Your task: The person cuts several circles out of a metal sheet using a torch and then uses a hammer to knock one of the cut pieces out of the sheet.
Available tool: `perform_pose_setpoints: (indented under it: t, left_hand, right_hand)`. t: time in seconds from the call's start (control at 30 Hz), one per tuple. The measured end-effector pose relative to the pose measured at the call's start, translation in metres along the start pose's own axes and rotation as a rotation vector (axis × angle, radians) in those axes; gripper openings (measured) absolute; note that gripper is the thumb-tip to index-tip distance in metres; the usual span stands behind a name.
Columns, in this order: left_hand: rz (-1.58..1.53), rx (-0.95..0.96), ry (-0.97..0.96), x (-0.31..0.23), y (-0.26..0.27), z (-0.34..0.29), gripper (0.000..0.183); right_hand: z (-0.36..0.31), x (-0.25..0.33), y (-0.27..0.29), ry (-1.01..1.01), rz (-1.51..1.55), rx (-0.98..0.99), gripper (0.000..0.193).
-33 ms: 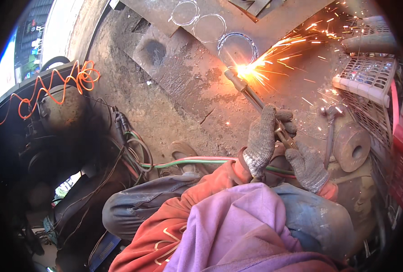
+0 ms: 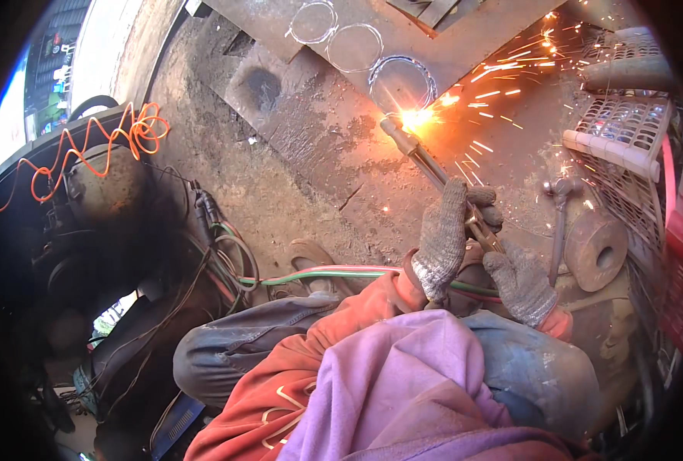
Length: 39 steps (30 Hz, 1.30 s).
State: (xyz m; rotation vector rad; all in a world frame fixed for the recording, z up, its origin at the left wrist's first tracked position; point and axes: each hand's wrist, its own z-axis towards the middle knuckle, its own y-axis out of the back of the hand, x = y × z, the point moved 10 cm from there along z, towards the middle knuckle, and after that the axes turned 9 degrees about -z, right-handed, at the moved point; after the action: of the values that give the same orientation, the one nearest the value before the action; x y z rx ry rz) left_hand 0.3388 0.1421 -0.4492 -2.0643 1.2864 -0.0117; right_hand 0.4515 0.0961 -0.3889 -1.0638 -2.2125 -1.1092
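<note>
My left hand (image 2: 450,234), in a grey knit glove, is closed round the shaft of a cutting torch (image 2: 431,167). My right hand (image 2: 524,288), gloved the same way, grips the torch's rear end, its fingers partly hidden. The torch tilts up and to the left, its head at the lower edge of a chalk-marked ring (image 2: 404,59) on a steel plate (image 2: 464,65). A bright flame glows at the tip, and sparks fly off to the right. Two more chalk circles (image 2: 356,48) lie up and left along the plate.
At right are a hammer (image 2: 561,223), a round metal disc with a hole (image 2: 587,257) and a perforated plastic crate (image 2: 621,127). Green and red hoses (image 2: 318,272) cross before my knees. An orange coiled hose (image 2: 99,157) hangs at left over dark machinery.
The spark spray has thinned and scattered, with a separate bright spot right of the flame. Both hands and the torch look unmoved.
</note>
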Motion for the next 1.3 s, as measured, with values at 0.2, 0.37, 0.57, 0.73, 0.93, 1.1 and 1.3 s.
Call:
perform_pose_setpoints:
  t: [0.2,0.37,0.57,0.73,0.93,1.1,1.3]
  left_hand:
    - [0.021,0.019,-0.025,-0.002,-0.002,0.000,0.062]
    - [-0.039,0.021,0.016,0.004,-0.002,0.002,0.061]
    - [-0.172,0.037,-0.003,0.005,-0.005,0.001,0.060]
    - [-0.071,0.004,0.000,0.002,-0.010,-0.003,0.060]
    - [-0.060,0.041,0.022,0.007,-0.003,0.002,0.060]
    - [-0.071,0.042,0.032,0.008,-0.004,0.003,0.061]
    - [-0.056,0.011,0.040,0.006,-0.006,-0.001,0.059]
  right_hand:
    - [-0.001,-0.009,-0.003,0.000,-0.061,-0.006,0.040]
    - [0.000,0.005,0.005,0.027,-0.009,-0.020,0.037]
    - [-0.001,-0.001,0.001,0.034,-0.049,0.005,0.035]
    - [-0.003,-0.012,-0.001,-0.039,-0.049,0.000,0.036]
    - [-0.003,-0.003,0.003,0.000,-0.039,-0.031,0.038]
    - [-0.001,-0.006,0.001,0.044,-0.053,-0.022,0.039]
    - [0.000,-0.003,0.003,-0.020,-0.009,0.028,0.039]
